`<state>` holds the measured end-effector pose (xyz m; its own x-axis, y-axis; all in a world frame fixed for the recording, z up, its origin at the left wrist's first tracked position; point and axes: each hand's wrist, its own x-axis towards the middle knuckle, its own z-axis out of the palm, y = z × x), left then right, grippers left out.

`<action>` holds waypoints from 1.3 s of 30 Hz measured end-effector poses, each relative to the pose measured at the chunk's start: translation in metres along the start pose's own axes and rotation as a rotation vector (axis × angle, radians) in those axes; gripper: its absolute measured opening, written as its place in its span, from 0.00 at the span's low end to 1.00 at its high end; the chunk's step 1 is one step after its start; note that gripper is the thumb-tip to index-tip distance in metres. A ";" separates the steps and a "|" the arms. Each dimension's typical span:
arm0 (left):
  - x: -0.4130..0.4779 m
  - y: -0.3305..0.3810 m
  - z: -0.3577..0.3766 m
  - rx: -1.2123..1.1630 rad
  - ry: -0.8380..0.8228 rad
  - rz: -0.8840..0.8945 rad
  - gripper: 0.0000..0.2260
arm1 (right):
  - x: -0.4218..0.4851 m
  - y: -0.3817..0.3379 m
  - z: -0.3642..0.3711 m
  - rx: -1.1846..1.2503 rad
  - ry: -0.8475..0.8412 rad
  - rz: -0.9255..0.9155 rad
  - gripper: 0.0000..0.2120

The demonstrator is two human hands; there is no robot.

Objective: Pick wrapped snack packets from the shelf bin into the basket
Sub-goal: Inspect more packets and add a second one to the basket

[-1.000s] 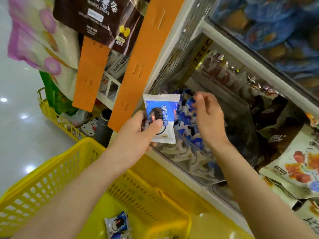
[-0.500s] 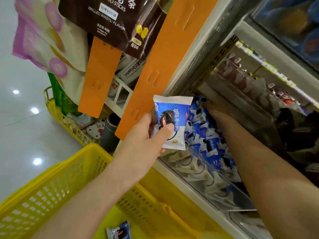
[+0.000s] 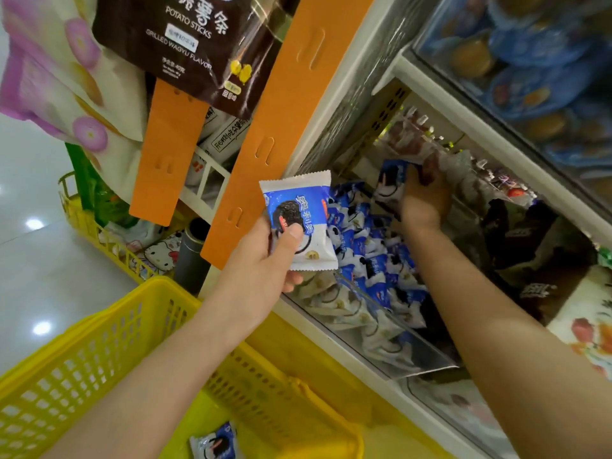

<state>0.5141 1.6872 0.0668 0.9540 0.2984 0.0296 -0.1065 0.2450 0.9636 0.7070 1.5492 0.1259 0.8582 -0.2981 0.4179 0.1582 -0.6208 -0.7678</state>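
Moved deeper, the right hand (image 3: pixel 425 202) grips a fresh packet (image 3: pixel 390 182) by the shelf bin's (image 3: pixel 397 342) back edge, the left hand (image 3: pixel 261 271) pinches a second packet (image 3: pixel 299 223) (only a third packet (image 3: pixel 215 445) lies in the basket (image 3: pixel 99 326)).

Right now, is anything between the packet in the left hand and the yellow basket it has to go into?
Nothing visible does. The left hand holds the packet in front of the shelf bin. The yellow basket sits open-topped just below, with another packet already lying inside.
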 end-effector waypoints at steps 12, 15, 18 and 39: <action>-0.029 0.018 0.011 -0.345 -0.033 -0.180 0.16 | -0.127 -0.020 -0.081 0.248 -0.753 0.113 0.05; -0.035 0.019 0.010 -0.384 -0.155 -0.258 0.17 | -0.139 -0.023 -0.090 0.230 -0.801 0.039 0.07; -0.039 0.019 0.011 -0.323 -0.239 -0.284 0.15 | -0.144 -0.028 -0.095 0.077 -0.867 -0.072 0.22; -0.022 0.017 0.004 -0.097 -0.111 -0.182 0.11 | -0.012 0.013 -0.022 0.158 -0.238 0.447 0.09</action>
<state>0.4925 1.6813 0.0840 0.9843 0.1393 -0.1083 0.0488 0.3749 0.9258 0.6882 1.5287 0.1216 0.9429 -0.3245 -0.0744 -0.1923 -0.3483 -0.9175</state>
